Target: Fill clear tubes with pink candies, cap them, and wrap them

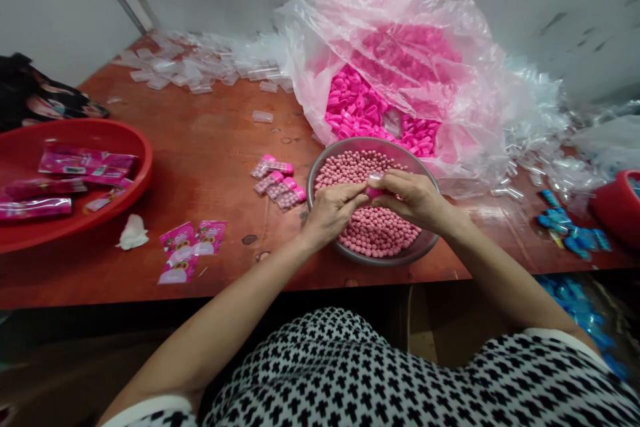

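Both hands meet over a grey bowl (430, 190) heaped with small round pink beads (380, 230). Between their fingertips is a small container with a bright pink cap (373, 192) and a clear part, mostly covered by the fingers. My left hand (334, 210) pinches it from the left. Bent around its other side are the fingers of my right hand (413, 197). Just left of the bowl lie several clear containers (285, 195) with pink caps, filled with beads. Behind the bowl, loose pink caps (355, 103) spill toward the opening of a large clear plastic bag (320, 20).
Clear empty tubes (190, 67) are scattered along the back, with more at right (530, 120). A red basin (143, 163) at left holds pink packets (85, 163). Printed cards (180, 263) and a white crumpled piece (133, 232) lie nearby. Blue items (570, 227) sit beside a red container (617, 203).
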`<action>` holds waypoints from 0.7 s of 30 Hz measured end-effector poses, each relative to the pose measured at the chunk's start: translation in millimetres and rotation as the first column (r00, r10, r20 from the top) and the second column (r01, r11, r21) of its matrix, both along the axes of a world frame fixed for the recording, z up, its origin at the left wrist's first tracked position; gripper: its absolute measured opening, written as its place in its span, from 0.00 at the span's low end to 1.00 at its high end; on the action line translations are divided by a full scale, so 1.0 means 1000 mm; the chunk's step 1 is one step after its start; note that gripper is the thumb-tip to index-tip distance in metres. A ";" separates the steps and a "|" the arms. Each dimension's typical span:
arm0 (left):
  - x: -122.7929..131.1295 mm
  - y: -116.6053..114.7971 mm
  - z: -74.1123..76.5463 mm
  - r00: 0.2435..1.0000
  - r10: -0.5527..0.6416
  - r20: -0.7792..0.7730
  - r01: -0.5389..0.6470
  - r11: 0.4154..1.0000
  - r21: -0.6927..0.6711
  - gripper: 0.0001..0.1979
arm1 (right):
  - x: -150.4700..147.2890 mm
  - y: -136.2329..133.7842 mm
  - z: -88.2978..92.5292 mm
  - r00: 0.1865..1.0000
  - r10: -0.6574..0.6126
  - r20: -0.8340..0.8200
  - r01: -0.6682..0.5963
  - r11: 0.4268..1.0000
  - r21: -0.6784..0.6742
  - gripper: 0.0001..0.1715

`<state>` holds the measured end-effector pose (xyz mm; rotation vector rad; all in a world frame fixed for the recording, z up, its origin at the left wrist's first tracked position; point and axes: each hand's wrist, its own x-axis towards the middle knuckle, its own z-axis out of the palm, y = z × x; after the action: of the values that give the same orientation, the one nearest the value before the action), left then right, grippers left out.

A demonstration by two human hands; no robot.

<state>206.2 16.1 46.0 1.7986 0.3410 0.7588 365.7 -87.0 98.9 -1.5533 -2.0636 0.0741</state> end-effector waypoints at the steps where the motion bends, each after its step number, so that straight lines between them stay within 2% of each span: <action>1: 0.000 0.000 0.001 1.000 0.002 -0.011 -0.002 1.000 0.007 0.10 | 0.000 0.001 -0.002 1.000 0.010 -0.007 -0.010 1.000 -0.004 0.05; 4: 0.001 0.002 0.003 1.000 0.002 -0.011 -0.002 0.997 -0.077 0.09 | 0.002 0.006 -0.004 0.994 -0.009 -0.108 0.005 0.999 -0.036 0.09; 6: 0.003 0.005 0.003 0.999 -0.012 0.033 0.020 0.972 -0.236 0.11 | 0.005 0.008 -0.005 0.958 -0.060 -0.282 0.040 0.996 -0.077 0.13; 7: 0.005 0.006 0.002 0.998 -0.019 0.063 0.039 0.940 -0.339 0.14 | 0.007 0.008 -0.006 0.910 -0.091 -0.404 0.050 0.993 -0.111 0.15; 8: 0.007 0.007 0.002 0.996 -0.020 0.092 0.059 0.894 -0.444 0.17 | 0.010 0.007 -0.007 0.834 -0.122 -0.537 0.048 0.988 -0.149 0.19; 10: 0.009 0.010 0.001 0.992 -0.006 0.130 0.085 0.785 -0.614 0.22 | 0.015 0.002 -0.011 0.618 -0.181 -0.765 0.005 0.974 -0.226 0.24; 12: 0.010 0.010 0.001 0.989 0.015 0.144 0.089 0.723 -0.685 0.25 | 0.019 -0.004 -0.018 0.424 -0.229 -0.876 -0.062 0.958 -0.280 0.29; 13: 0.010 0.010 0.001 0.989 0.021 0.146 0.086 0.724 -0.684 0.26 | 0.020 -0.007 -0.021 0.367 -0.251 -0.896 -0.083 0.950 -0.300 0.31; 15: 0.009 0.009 0.001 0.989 0.015 0.145 0.078 0.782 -0.618 0.25 | 0.020 -0.010 -0.027 0.307 -0.268 -0.913 -0.097 0.946 -0.310 0.29; 18: 0.008 0.007 0.000 0.992 -0.017 0.127 0.068 0.910 -0.408 0.19 | 0.016 -0.006 -0.027 0.218 -0.211 -0.953 -0.094 0.967 -0.236 0.20; 20: 0.008 0.006 -0.003 0.992 -0.036 0.123 0.067 0.963 -0.260 0.15 | 0.013 0.000 -0.023 0.167 -0.221 -0.961 -0.171 0.953 -0.249 0.20; 21: 0.007 0.007 -0.004 0.992 -0.037 0.123 0.061 0.978 -0.199 0.13 | 0.012 0.003 -0.021 0.150 -0.262 -0.953 -0.240 0.926 -0.292 0.21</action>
<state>213.6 22.8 41.8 1.5577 0.2830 0.7647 377.5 -84.5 77.4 -1.0806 -0.8701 1.2625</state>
